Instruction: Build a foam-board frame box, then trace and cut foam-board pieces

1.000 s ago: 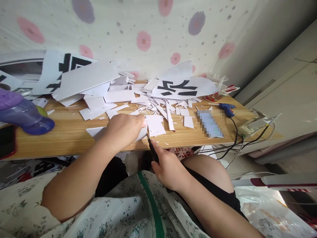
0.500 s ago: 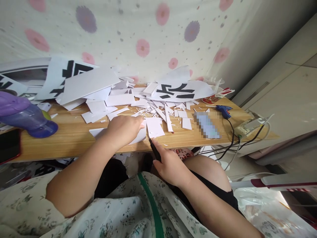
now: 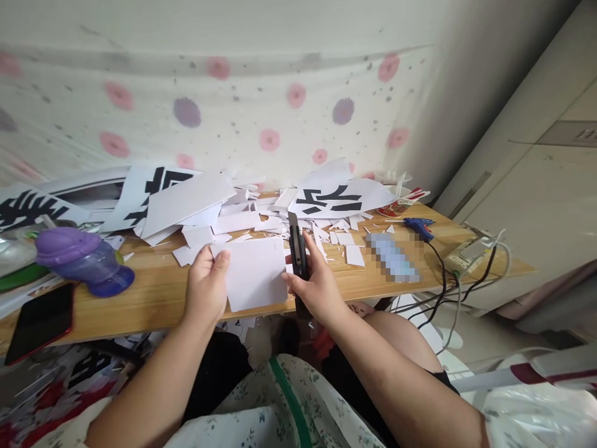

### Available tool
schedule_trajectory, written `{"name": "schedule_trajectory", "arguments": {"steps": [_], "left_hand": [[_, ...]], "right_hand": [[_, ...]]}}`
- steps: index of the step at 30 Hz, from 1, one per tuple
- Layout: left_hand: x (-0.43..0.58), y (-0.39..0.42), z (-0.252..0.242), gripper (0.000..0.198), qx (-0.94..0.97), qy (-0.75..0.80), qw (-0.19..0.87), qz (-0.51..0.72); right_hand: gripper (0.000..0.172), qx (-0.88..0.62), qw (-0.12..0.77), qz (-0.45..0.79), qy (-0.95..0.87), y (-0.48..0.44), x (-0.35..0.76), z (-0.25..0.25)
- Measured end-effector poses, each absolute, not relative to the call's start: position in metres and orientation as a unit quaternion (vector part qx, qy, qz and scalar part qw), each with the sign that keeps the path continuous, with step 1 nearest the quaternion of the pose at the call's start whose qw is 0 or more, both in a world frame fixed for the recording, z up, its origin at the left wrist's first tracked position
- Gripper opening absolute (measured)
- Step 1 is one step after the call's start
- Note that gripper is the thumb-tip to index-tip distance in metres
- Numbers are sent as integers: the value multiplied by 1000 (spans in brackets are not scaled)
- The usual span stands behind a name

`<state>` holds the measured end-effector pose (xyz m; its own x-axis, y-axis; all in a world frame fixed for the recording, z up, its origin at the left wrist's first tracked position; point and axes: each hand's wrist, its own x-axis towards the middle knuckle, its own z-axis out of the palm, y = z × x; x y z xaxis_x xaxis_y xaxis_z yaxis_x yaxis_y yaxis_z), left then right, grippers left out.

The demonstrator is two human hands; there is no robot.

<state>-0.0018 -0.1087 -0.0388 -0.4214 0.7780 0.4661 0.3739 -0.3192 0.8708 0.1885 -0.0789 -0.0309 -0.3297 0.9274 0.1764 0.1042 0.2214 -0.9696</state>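
Note:
My left hand (image 3: 208,281) pinches the left edge of a white board (image 3: 256,274), thumb on top, lifted over the front edge of the wooden table (image 3: 158,298). My right hand (image 3: 317,280) is closed around a black utility knife (image 3: 297,249), its blade pointing up and away from me. The knife is just right of the board's right edge. White scraps (image 3: 321,233) and small cut pieces lie on the table behind both hands.
Printed sheets (image 3: 368,198) and a large white board (image 3: 186,205) lie at the back. On the left are a purple-blue bottle (image 3: 105,267) and a phone (image 3: 41,320). A blue glue gun (image 3: 418,228) and power strip (image 3: 469,255) are at right.
The white board has been lifted off the table in my left hand. My right hand has raised the knife and turned its blade upward. The view has tilted up.

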Motion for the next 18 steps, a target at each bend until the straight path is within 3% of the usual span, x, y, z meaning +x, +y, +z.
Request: {"name": "schedule_trajectory", "arguments": {"steps": [4, 8, 10, 13, 15, 18], "left_hand": [[2, -117, -53, 27, 513, 551, 114, 648], [-16, -125, -25, 27, 554, 559, 34, 617], [-22, -124, -1, 23, 670, 582, -42, 459], [-21, -115, 25, 32, 756, 616, -64, 212], [-16, -111, 31, 38, 749, 644, -84, 131], [-11, -111, 27, 39, 736, 654, -132, 114]], "right_hand": [[87, -431, 405, 418, -689, -70, 170, -35], [85, -431, 399, 379, -715, -62, 164, -36], [85, -418, 396, 403, -711, -59, 162, -36], [84, -416, 390, 424, -704, -57, 164, -35], [82, -432, 392, 395, -709, -61, 171, -30], [79, -436, 366, 339, -749, -76, 189, -15]]}}
